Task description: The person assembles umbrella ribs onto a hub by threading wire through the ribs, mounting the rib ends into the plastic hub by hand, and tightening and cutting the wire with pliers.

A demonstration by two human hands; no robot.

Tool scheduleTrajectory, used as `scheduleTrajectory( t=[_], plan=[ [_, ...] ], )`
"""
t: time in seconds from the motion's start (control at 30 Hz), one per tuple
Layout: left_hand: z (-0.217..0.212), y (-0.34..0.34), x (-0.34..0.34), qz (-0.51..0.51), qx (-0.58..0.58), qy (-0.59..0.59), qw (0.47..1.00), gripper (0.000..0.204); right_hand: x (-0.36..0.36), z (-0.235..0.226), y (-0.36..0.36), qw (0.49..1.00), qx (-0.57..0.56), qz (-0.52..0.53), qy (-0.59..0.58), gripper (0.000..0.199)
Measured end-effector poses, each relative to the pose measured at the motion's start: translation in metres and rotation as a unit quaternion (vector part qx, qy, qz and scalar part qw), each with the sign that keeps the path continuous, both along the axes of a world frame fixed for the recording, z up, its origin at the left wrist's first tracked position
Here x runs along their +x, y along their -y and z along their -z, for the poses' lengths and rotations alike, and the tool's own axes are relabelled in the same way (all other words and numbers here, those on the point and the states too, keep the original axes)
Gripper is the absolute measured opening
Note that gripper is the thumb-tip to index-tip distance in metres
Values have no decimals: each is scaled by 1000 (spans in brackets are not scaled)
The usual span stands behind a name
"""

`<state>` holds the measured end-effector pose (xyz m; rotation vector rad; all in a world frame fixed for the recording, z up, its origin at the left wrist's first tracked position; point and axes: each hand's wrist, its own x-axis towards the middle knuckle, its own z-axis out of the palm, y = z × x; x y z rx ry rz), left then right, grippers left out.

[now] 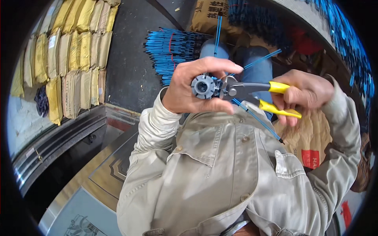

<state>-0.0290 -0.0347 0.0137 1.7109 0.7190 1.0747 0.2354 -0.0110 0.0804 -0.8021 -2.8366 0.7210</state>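
Note:
My left hand [179, 84] is wrapped round a grey round hub with notches about its rim [203, 87]. Several thin blue rods [262, 59] with dark tips stick out from around the hub, upward, to the upper right and to the lower right. In my right hand [313, 89] is a pair of pliers [252, 87] with yellow grips, its handles somewhat apart. Its metal head lies right against the hub's right side, between my left thumb and fingers. What the jaws bite on is too small and hidden to tell.
Bundles of blue rods [163, 49] lie beyond my left hand, with more along the right edge [346, 43]. Yellow and tan packages [71, 55] are stacked at the far left. A brown paper sack [206, 19] stands ahead; another [293, 137] lies under my right arm.

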Motion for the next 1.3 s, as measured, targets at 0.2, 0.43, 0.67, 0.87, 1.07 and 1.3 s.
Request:
scheduleTrajectory(
  t=[0.2,0.43,0.67,0.87,1.07,1.3],
  plan=[
    [17,-3,-3,51,30,46,997,69,-2,-1,-1,990,-117,6,-74,61],
    [21,-2,2,-10,-5,78,997,68,2,7,5,988,132,3,-83,62],
    [14,-4,8,24,-32,78,996,66,19,9,-34,582,-809,84,-11,61],
    [14,-9,10,-4,-39,84,996,57,4,-2,9,999,30,19,-32,56],
    [10,-13,9,69,-64,26,995,54,26,10,-41,587,-800,109,59,72],
    [18,-11,13,6,-70,93,993,53,17,-6,-12,987,-160,-21,13,58]
  ],
)
